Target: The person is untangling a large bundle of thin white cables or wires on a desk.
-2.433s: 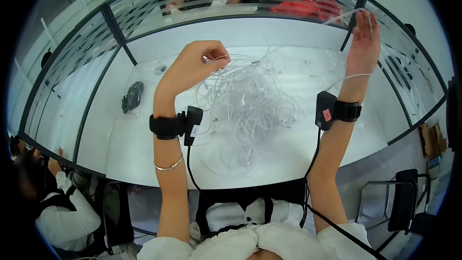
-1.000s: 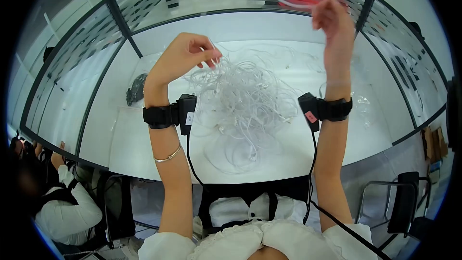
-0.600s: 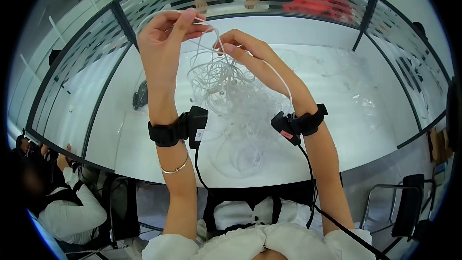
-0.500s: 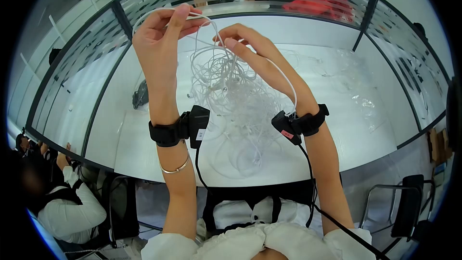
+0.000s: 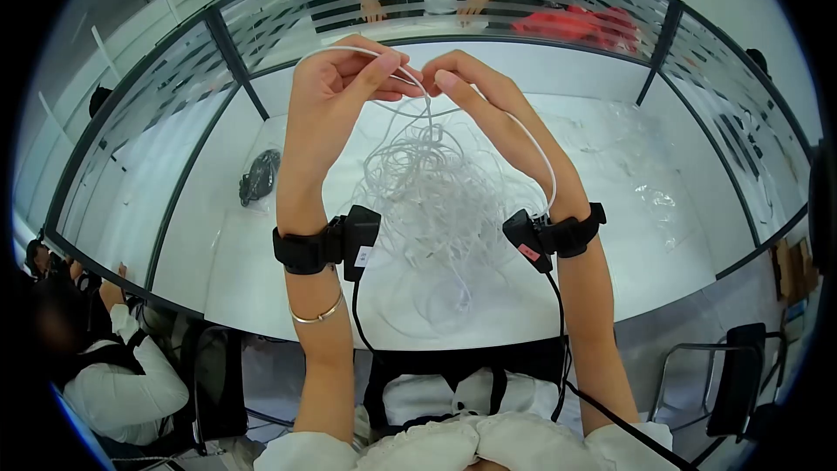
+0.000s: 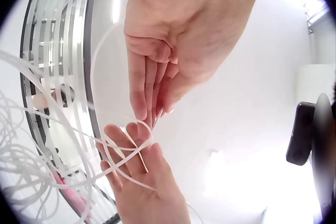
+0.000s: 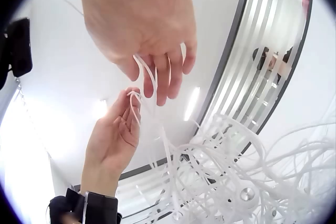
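Above the far part of a tangle of white cables (image 5: 427, 183), both hands are raised with fingertips nearly meeting. The left hand (image 5: 336, 100) pinches white cable between thumb and fingers; one strand loops over its back. Cable also runs through the bent fingers of the right hand (image 5: 484, 100), and a strand passes along its thumb side down to the wrist. In the right wrist view, the cable (image 7: 152, 77) lies between the thumb and fingers of the right hand (image 7: 142, 29). Strands hang from the hands into the tangle.
A black item in a clear bag (image 5: 260, 179) lies at the table's left. Clear plastic bags (image 5: 654, 205) lie at the right. A framed partition (image 5: 366, 51) encloses the far side, with a person seated behind it. A chair (image 5: 737, 375) stands at the lower right.
The right hand has come from the far upper right to beside the left hand. Over the last half second, both hands have lowered slightly and the left has moved right, closer to the right hand.
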A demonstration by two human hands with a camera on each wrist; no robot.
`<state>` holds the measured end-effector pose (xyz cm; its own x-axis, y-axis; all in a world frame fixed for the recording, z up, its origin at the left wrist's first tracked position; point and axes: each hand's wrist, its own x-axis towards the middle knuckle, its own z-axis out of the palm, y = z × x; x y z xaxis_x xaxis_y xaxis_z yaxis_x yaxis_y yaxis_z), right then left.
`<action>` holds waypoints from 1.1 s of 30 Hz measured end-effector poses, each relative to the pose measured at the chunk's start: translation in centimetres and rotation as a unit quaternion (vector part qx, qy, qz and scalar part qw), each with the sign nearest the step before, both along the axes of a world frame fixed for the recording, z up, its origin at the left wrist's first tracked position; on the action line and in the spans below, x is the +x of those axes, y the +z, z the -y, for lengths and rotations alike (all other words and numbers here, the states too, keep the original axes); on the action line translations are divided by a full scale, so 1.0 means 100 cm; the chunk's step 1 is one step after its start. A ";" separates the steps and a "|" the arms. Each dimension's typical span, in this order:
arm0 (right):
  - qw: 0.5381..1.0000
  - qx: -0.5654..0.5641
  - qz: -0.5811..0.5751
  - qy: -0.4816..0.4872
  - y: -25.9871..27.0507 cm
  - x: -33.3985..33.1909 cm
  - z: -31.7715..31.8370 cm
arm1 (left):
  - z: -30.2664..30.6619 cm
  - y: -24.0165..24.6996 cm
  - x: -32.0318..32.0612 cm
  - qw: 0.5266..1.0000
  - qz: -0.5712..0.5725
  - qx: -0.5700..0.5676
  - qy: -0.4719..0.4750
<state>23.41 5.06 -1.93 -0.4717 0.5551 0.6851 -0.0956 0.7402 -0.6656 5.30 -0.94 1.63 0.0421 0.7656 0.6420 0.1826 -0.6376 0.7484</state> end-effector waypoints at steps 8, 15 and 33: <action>0.987 -0.033 0.146 0.057 0.004 0.014 -0.003 | -0.005 -0.005 -0.008 0.999 -0.022 0.013 0.047; 0.989 0.118 0.085 -0.004 -0.009 -0.002 0.001 | -0.005 -0.005 -0.006 0.998 0.003 0.007 0.057; 0.963 0.033 0.257 0.074 -0.008 0.008 -0.001 | 0.013 0.001 0.019 0.958 0.046 0.238 0.156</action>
